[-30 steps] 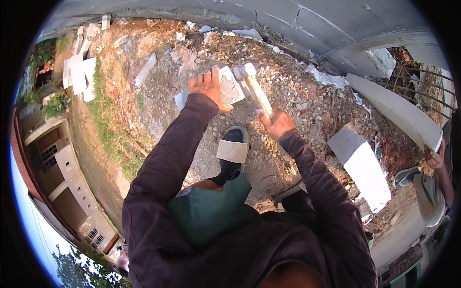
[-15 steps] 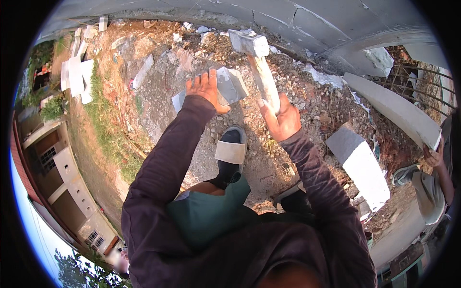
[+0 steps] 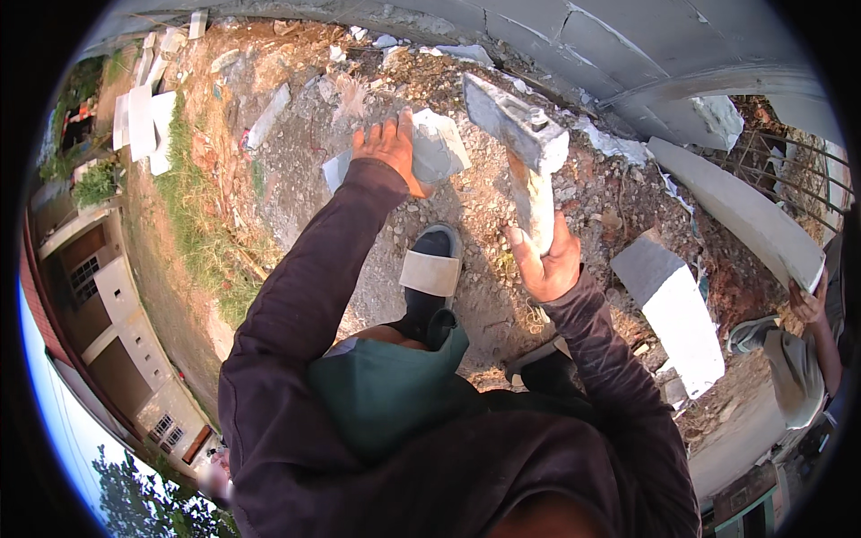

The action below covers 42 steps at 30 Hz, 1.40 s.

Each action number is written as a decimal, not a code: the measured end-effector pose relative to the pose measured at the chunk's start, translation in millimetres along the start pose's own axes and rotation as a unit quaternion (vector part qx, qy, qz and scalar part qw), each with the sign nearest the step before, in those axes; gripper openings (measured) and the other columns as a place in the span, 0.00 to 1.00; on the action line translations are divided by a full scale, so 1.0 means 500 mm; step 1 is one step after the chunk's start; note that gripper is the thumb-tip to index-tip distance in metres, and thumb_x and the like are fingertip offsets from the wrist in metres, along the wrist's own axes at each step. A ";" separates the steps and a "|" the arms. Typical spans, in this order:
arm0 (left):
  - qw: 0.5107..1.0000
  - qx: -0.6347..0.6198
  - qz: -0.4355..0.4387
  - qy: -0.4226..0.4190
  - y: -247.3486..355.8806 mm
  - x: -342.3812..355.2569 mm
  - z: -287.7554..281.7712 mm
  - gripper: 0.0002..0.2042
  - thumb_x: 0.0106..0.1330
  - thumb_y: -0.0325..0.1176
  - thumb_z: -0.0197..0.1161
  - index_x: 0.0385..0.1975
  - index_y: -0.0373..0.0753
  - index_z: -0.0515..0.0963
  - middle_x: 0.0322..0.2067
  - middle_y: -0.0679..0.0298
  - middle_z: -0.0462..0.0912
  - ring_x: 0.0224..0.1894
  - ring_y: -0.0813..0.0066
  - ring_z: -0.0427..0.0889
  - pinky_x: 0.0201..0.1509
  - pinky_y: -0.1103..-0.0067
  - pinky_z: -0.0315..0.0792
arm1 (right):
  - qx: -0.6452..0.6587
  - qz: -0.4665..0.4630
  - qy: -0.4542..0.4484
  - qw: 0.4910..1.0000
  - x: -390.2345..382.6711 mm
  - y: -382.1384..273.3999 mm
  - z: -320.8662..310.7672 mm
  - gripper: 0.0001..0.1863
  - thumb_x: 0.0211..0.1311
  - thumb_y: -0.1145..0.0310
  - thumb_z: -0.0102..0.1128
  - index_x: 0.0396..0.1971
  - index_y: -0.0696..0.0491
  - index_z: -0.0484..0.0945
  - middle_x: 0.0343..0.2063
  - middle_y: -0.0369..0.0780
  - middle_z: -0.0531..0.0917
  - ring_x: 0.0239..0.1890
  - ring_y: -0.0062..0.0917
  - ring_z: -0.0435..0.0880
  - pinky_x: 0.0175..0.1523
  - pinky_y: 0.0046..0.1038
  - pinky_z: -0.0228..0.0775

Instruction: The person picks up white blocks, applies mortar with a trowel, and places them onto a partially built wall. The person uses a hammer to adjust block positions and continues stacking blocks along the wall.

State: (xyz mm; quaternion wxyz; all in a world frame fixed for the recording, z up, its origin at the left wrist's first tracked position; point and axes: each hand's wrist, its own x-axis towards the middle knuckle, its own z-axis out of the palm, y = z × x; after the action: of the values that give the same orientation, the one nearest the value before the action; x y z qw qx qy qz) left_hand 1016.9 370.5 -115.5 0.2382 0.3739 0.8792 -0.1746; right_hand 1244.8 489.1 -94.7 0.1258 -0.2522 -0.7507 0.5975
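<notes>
Hammer point(image 3: 525, 148), grey-headed with a pale handle, is gripped by the closed right hand point(image 3: 549, 262) and raised at one o'clock. A flat grey stone slab point(image 3: 430, 148) at twelve o'clock is pressed by the left hand point(image 3: 387, 152), fingers spread. Rubble ground point(image 3: 296, 170) lies around, a sandalled foot point(image 3: 432, 269) below.

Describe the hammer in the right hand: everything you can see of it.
The hammer has a blocky grey head, which looks like stone or concrete, set crosswise on a pale, dust-coated handle. The right hand grips the handle's lower end, holding the tool raised with its head up and away from the person, over gravelly rubble. Nothing but that hand touches it. The left hand rests on a grey slab nearby.
</notes>
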 end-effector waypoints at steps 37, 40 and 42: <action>1.000 -0.001 -0.018 -0.014 0.004 0.005 0.014 0.61 0.28 0.58 0.72 0.63 0.37 0.45 0.59 0.52 0.59 0.61 0.56 0.59 0.65 0.62 0.45 | -0.030 0.089 -0.024 0.995 0.042 0.060 0.024 0.25 0.53 0.50 0.57 0.32 0.61 0.71 0.19 0.50 0.79 0.22 0.43 0.81 0.29 0.37 0.72; 1.000 -0.002 -0.016 -0.005 0.012 0.004 -0.008 0.58 0.30 0.57 0.72 0.63 0.38 0.46 0.58 0.53 0.60 0.61 0.57 0.58 0.65 0.61 0.45 | -0.153 0.173 -0.143 0.962 0.052 0.179 0.048 0.33 0.55 0.42 0.49 0.38 0.62 0.72 0.21 0.52 0.79 0.26 0.43 0.81 0.34 0.39 0.72; 1.000 -0.001 -0.023 -0.013 -0.003 0.005 -0.001 0.59 0.30 0.57 0.72 0.63 0.37 0.46 0.58 0.53 0.59 0.61 0.57 0.58 0.65 0.61 0.44 | -0.191 0.136 -0.182 0.955 0.080 0.106 0.025 0.30 0.55 0.43 0.51 0.34 0.61 0.72 0.19 0.51 0.78 0.24 0.42 0.81 0.31 0.38 0.72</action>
State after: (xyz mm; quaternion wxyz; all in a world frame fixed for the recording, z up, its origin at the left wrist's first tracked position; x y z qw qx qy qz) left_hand 1014.1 371.2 -116.3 0.2464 0.3512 0.8843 -0.1841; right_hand 1217.1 508.0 -153.2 -0.1464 -0.2581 -0.8197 0.4900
